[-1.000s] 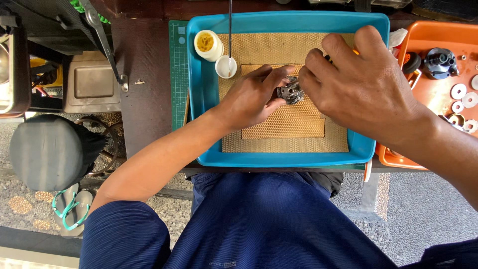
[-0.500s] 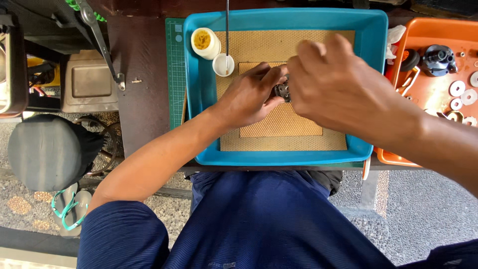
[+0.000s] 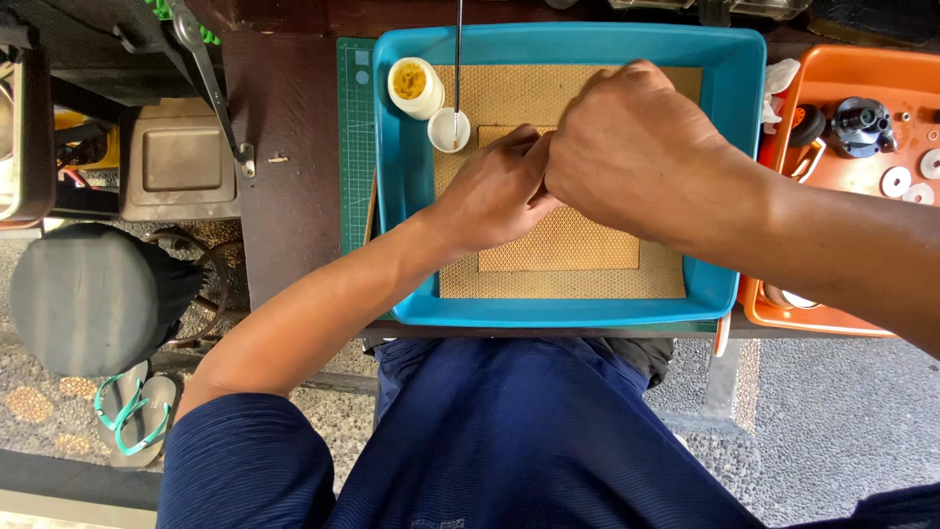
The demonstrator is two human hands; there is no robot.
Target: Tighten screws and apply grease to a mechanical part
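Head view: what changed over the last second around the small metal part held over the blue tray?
The right hand slid left over the left hand, and now hides the small dark metal part both were holding. Whether it is still gripped cannot be told. The blue plastic tray, white jar of yellow paste and orange tray stayed put.

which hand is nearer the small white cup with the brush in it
Left. The left hand sits just below and right of the small white cup, a short gap apart. The right hand is farther right, over the tan mat.
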